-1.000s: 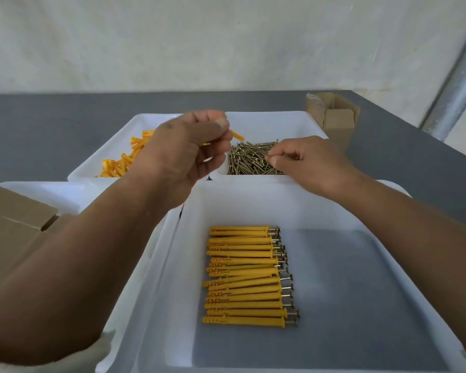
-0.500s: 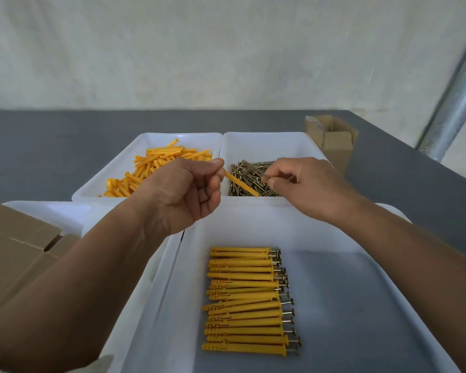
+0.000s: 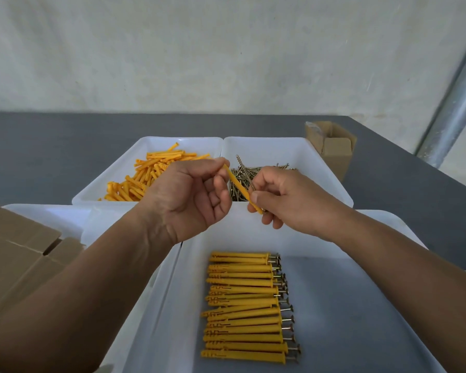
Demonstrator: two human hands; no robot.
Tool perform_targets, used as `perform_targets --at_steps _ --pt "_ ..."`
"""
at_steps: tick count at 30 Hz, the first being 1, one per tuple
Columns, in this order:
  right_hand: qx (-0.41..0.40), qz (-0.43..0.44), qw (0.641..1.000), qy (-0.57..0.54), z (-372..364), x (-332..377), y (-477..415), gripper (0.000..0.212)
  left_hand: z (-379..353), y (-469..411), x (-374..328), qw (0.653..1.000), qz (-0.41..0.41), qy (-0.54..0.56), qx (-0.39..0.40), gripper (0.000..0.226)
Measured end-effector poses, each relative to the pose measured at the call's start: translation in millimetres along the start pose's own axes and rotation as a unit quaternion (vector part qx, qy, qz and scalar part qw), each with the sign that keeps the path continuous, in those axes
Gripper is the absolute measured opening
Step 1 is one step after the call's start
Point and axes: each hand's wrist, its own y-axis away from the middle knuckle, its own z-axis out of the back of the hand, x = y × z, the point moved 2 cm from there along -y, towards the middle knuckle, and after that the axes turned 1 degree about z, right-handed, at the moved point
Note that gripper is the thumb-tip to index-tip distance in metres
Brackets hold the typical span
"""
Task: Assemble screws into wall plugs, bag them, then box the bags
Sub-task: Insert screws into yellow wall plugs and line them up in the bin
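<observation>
Your left hand (image 3: 189,200) pinches a plug (image 3: 240,189) by its far tip, presenting the near end to your right hand (image 3: 288,203), which pinches a screw (image 3: 244,170) ready for insertion, above the tray (image 3: 253,238) of finished pairs (image 3: 242,305).

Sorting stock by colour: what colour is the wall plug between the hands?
The wall plug is orange-yellow; the head view shows it.
</observation>
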Motion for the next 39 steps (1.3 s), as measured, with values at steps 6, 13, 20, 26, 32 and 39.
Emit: perform_targets --at_steps 6,13,20,26,32,39 --pt "0.019 -0.008 0.998 -0.065 -0.3 4.0 0.5 0.007 0.2 -4.6 8.8 0.995 -0.008 -0.088 -0.044 0.011" --pt "-0.062 0.013 0.996 0.068 17.4 0.7 1.0 0.009 -1.6 -1.5 5.3 0.985 -0.027 -0.168 -0.028 0.011" --pt "-0.124 0.025 0.965 0.231 34.2 -5.3 1.7 0.016 -2.7 0.1 7.2 0.981 0.008 -0.191 -0.011 0.023" --pt "-0.125 0.027 0.952 0.280 38.1 -5.9 3.9 0.021 -2.0 -0.3 7.2 0.977 0.010 -0.214 -0.008 0.020" --pt "-0.122 0.035 0.940 0.316 37.3 -5.0 3.6 0.024 -1.9 1.1 7.6 0.965 0.008 -0.262 -0.025 0.023" --pt "-0.096 0.050 0.938 0.330 35.5 -5.0 4.3 0.025 -1.5 2.6 7.8 0.930 -0.009 -0.365 -0.044 0.023"
